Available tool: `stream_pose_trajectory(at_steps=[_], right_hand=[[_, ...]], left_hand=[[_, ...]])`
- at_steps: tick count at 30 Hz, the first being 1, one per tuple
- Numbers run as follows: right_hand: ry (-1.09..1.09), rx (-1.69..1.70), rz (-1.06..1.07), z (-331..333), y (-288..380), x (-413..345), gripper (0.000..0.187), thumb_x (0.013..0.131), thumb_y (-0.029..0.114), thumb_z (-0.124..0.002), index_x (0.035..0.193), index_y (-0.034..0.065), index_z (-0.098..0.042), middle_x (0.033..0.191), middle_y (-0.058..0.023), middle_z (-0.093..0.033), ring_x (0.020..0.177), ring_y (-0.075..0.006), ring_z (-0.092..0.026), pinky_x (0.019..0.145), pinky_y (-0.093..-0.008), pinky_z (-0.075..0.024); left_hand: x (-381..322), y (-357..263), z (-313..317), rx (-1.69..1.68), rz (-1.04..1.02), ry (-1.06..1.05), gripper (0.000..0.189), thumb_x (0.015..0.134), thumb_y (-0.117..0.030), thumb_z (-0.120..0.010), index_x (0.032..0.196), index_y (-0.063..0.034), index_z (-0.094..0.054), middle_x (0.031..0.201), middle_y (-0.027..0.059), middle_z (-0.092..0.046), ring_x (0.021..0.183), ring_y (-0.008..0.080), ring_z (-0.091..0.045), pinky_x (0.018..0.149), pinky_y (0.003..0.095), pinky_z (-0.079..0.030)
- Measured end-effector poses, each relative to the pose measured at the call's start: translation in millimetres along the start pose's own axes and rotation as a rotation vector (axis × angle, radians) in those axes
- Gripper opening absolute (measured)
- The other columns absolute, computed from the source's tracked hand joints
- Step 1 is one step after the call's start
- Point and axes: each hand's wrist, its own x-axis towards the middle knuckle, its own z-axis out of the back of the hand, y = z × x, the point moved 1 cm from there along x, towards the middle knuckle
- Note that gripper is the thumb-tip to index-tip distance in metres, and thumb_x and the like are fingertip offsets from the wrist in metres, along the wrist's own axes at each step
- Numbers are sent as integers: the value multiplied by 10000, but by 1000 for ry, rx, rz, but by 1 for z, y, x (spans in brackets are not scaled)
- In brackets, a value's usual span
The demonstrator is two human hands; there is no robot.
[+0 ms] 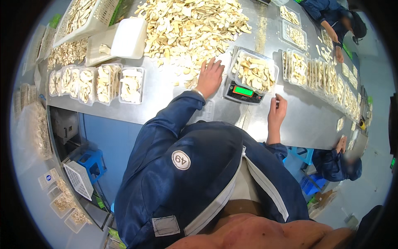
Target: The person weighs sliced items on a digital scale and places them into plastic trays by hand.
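My left hand (211,77) rests palm down at the near edge of a large heap of pale mushroom slices (192,28), fingers spread. What lies under its palm is hidden. A clear plastic tub (256,73) filled with slices sits on a black digital scale (244,93) with a lit green display. Another clear container shows partly beneath that tub. Just right of the scale's front corner is my right hand (277,110), with its fingers bent and a gap beside the thumb. I see nothing held in it. A clear tray (207,110) lies partly under my left forearm.
Filled tubs (102,82) stand in a row at left, near a white block-shaped container (129,38) and a perforated crate (84,23). More filled tubs (320,73) line the steel table (295,124) at right. Two co-workers (329,15) work along the table's right side.
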Motion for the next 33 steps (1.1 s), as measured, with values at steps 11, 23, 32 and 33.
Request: stream_pose_trajectory(at_steps=[11, 23, 32, 33], right_hand=[[93, 279, -708, -16, -81, -50, 300, 926, 189, -571, 1174, 21, -574, 907, -48, -598, 690, -115, -588, 584, -244, -458], [171, 114, -542, -30, -104, -66, 322, 916, 121, -567, 1213, 0, -537, 863, -72, -594, 653, -131, -580, 607, -267, -475], [71, 147, -510, -30, -93, -59, 327, 901, 108, -560, 1212, 7, -538, 851, -62, -597, 672, -141, -591, 625, -281, -485], [59, 162, -506, -29, -91, -57, 325, 901, 103, -560, 1210, 7, -538, 845, -63, -598, 681, -143, -592, 628, -284, -485]], left_hand=[[99, 28, -47, 80, -51, -53, 237, 790, -194, -656, 1013, -115, -663, 1208, 62, -560, 1277, 270, -408, 1097, 512, -244], [89, 48, -38, 72, -133, -17, 102, 799, -121, -603, 888, -86, -638, 1118, 79, -580, 1234, 275, -460, 1111, 504, -231], [15, 9, 2, 49, -318, 261, 454, 903, -290, -540, 1240, 16, -542, 1360, 136, -487, 1357, 308, -339, 1129, 507, -214], [4, 8, -4, 34, -310, 286, 500, 915, -325, -531, 1269, 27, -520, 1397, 146, -461, 1372, 311, -321, 1132, 504, -206]])
